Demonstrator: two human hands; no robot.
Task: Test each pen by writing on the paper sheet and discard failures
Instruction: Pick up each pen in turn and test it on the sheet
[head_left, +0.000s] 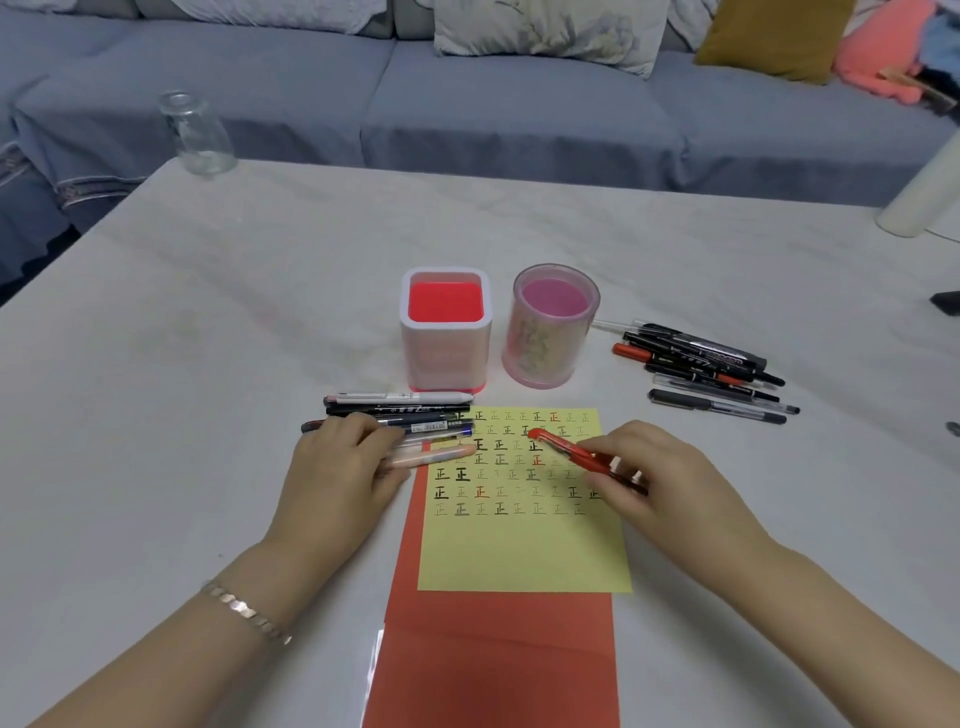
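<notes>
A yellow paper sheet (524, 545) covered with rows of written marks lies on a red sheet (498, 660) in front of me. My right hand (670, 488) pinches a red pen (569, 449), its capped end pointing left over the marks. My left hand (337, 473) rests with relaxed fingers on a row of pens (415, 415) lying along the yellow sheet's left top corner. Another pile of mostly black pens (711, 369) lies to the right.
A square white-and-red pen holder (445, 332) and a round pink one (550, 332) stand behind the paper. A glass jar (195, 132) sits at the table's far left corner, a white cylinder (919, 192) at the far right. A sofa runs behind.
</notes>
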